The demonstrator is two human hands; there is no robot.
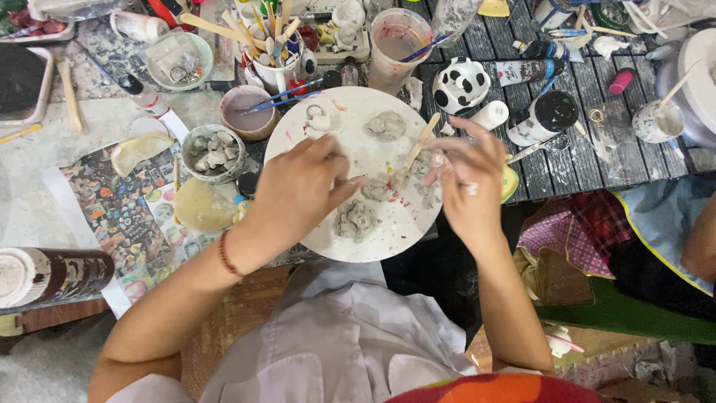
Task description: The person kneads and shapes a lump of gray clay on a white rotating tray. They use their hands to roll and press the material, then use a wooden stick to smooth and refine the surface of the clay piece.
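shaping a small grey clay lump (375, 189) between both hands over a round white plate (328, 239), left hand (298, 190) pinching it, right hand (466, 183) holding a thin wooden stick (416, 145); other grey clay figures (356, 220) beneath look formed, none painted.

Clay lumps (356, 219) on plate (403, 231); bowl (214, 154) left, mug (461, 84) behind.

cluttered dark slatted table (574, 160)
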